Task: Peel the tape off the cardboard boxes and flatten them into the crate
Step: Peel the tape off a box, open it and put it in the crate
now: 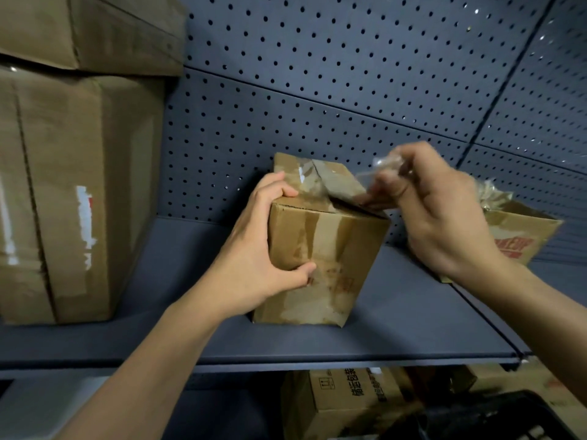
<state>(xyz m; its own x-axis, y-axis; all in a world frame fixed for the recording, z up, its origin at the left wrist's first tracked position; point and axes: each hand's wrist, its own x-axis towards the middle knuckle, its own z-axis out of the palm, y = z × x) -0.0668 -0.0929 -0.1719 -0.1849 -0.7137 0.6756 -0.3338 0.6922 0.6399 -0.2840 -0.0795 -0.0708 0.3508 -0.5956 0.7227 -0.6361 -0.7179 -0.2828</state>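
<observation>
Fingers (279, 185) of the left hand (254, 249) curl over the top edge of a small cardboard box (327, 249), while the right hand (444, 217) pinches a strip of clear tape (386, 163).

At nine o'clock two large brown boxes (73, 185) stand stacked on the grey shelf (381, 328). At the centre the small box sits on the same shelf, top flaps partly lifted. The left fingers are clamped on its upper left edge and the thumb presses its front face. The tape reaches from the flaps toward two o'clock into the right hand, whose thumb and fingertips close on it, though that hand is blurred. Behind it at three o'clock lies another opened box (521, 230) with red print. The pegboard (349, 74) fills twelve o'clock. Under the shelf, at five o'clock, a printed box (346, 401) and the dark crate (508, 414) show.
</observation>
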